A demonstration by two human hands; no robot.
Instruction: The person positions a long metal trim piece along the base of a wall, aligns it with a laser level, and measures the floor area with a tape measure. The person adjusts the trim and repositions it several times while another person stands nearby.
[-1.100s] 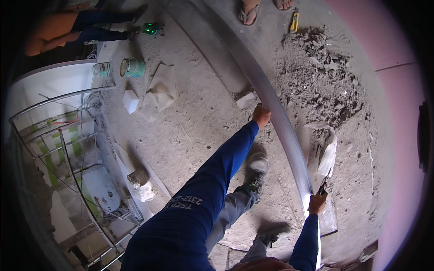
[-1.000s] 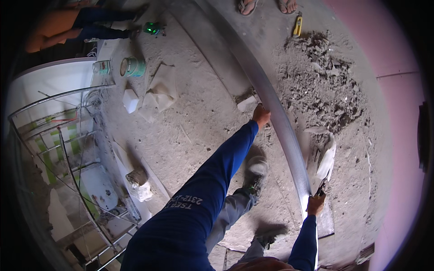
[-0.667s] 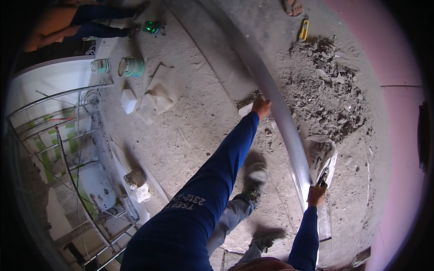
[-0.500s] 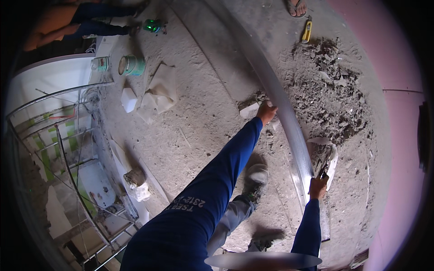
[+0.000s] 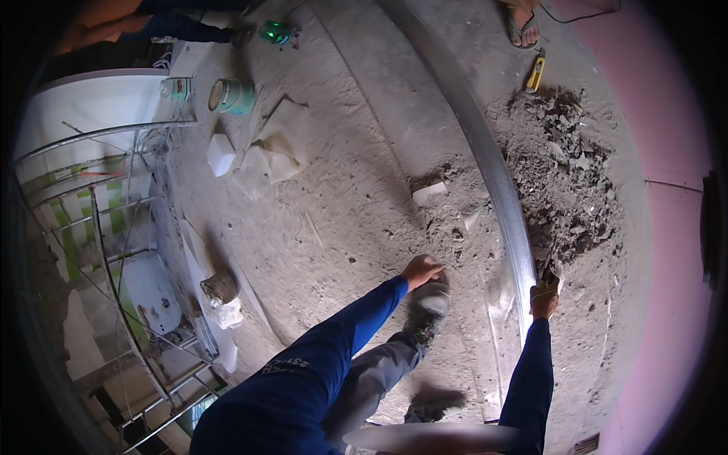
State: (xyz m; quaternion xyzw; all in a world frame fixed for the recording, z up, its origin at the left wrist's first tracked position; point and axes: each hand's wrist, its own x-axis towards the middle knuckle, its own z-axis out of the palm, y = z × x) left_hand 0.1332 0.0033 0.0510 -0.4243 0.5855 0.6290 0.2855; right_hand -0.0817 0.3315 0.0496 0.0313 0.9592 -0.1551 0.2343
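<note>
Metal profile and the two hands, seen from above. The long axis of the profile runs from the upper middle of the view down to the lower right, its edges bowed by the lens, and passes left of a heap of rubble. The right hand is the nearer: it lies against the profile's right edge at the lower stretch, fingers closed around a dark tool that points away from the wearer; whether it also grips the metal cannot be told. The left hand — fingers curled together, nothing visible in them — is above the boot, clear of the profile, which lies to its right.
</note>
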